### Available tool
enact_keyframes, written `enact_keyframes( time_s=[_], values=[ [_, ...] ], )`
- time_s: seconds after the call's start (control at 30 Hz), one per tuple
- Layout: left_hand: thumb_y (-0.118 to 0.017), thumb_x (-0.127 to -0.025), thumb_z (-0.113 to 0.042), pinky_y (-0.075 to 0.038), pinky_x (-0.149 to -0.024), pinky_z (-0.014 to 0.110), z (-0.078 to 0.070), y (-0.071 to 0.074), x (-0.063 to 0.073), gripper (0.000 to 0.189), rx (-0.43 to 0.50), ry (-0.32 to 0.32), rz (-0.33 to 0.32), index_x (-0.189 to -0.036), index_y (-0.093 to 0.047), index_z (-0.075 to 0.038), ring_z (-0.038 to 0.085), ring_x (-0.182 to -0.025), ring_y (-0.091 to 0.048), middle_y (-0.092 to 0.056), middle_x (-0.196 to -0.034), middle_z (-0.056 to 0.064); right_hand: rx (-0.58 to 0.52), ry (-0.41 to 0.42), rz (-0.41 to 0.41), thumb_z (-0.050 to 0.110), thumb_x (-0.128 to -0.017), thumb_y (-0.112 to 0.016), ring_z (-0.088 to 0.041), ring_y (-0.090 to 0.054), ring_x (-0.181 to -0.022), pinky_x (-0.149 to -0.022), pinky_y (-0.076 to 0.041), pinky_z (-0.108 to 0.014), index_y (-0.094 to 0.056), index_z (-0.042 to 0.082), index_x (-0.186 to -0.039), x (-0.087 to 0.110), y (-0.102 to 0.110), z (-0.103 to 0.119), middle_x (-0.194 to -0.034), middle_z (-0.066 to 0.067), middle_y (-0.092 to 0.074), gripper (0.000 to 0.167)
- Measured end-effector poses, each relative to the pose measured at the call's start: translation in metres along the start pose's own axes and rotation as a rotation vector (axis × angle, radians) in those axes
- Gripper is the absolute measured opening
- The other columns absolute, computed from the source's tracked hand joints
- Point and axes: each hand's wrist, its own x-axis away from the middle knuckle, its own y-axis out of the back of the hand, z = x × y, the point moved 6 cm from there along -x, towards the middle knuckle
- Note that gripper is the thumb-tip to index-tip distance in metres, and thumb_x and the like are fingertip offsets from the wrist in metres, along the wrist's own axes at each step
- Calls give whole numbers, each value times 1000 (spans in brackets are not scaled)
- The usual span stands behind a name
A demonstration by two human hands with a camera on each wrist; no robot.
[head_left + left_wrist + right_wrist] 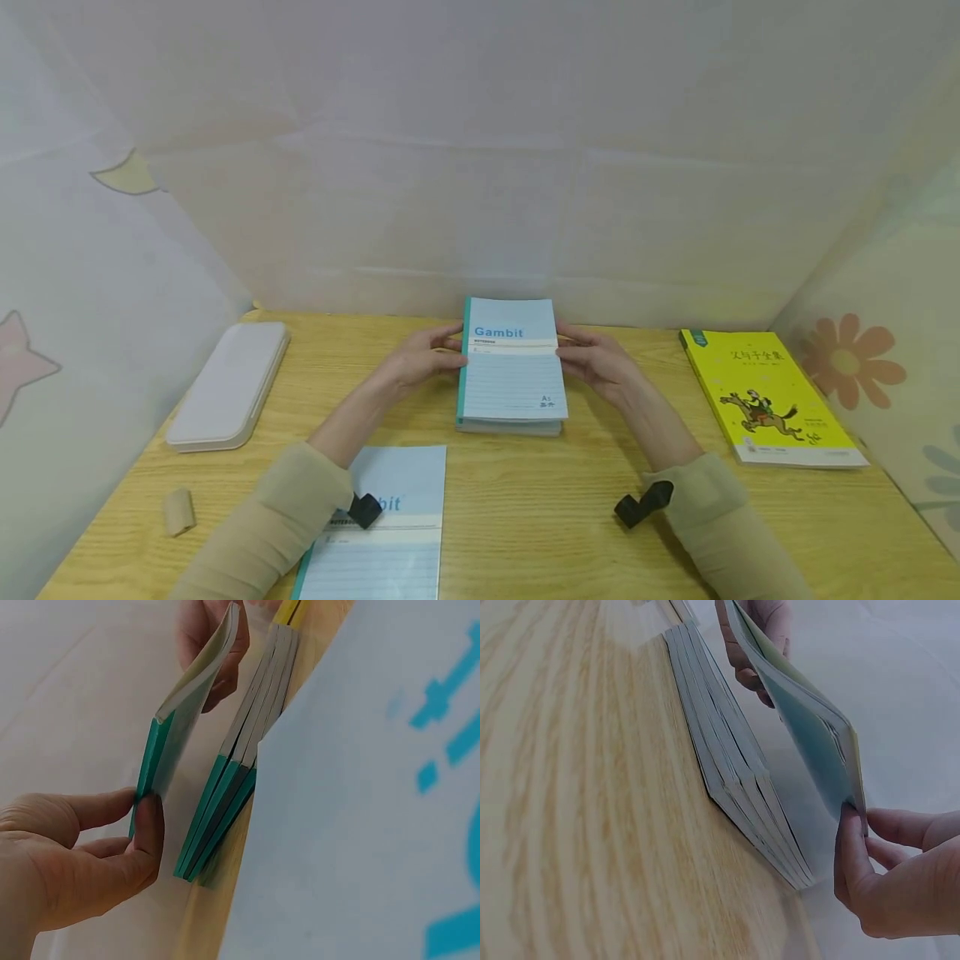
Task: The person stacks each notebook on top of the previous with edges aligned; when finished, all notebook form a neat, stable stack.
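Observation:
A light-blue notebook (513, 383) with a teal spine is held by both hands at the back middle of the table. My left hand (422, 360) pinches its spine edge between thumb and fingers. At the opposite edge, my right hand (600, 360) pinches it the same way. Both wrist views show a gap between this notebook and a stack of notebooks (234, 761) lying below it. Only the front end of the stack shows in the head view. Nearer to me lies another light-blue notebook (390, 558), partly covered by my left forearm.
A white oblong case (225, 387) lies at the left, with a small beige block (178, 512) in front of it. On the right is a yellow book (772, 400) with a horse drawing. A pale curtain (480, 167) hangs behind the wooden table (525, 533).

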Motion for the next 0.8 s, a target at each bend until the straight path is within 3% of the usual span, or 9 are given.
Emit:
enact_keyframes(
  time_s=[0.13, 0.43, 0.8],
  values=[
    [-67, -97, -6, -47, -113, 41, 2, 1, -1, 74, -13, 11, -9, -162, -33, -14, 25, -114, -57, -49, -141, 19, 26, 8, 9, -5, -99, -59, -9, -71, -103, -89, -60, -22, -40, 5, -157, 0, -2, -1, -141, -16, -57, 62],
    [-66, -98, -4, -48, -113, 41, 6, 0, -4, 70, -72, 29, -24, -161, -35, -10, 27, -115, -59, -52, -139, 20, 63, -2, 19, -9, -97, -59, -10, -68, -104, -91, -60, -22, -42, 0, -155, -1, -2, -4, -121, -6, -60, 62],
    [-65, -96, -4, -44, -115, 43, 8, 0, -3, 69, -99, 17, -8, -159, -38, -9, 28, -118, -55, -53, -137, 19, 138, 20, 40, -10, -96, -60, -11, -67, -103, -89, -59, -21, -41, -5, -153, -6, 0, -10, -127, -10, -63, 60]
  ],
)
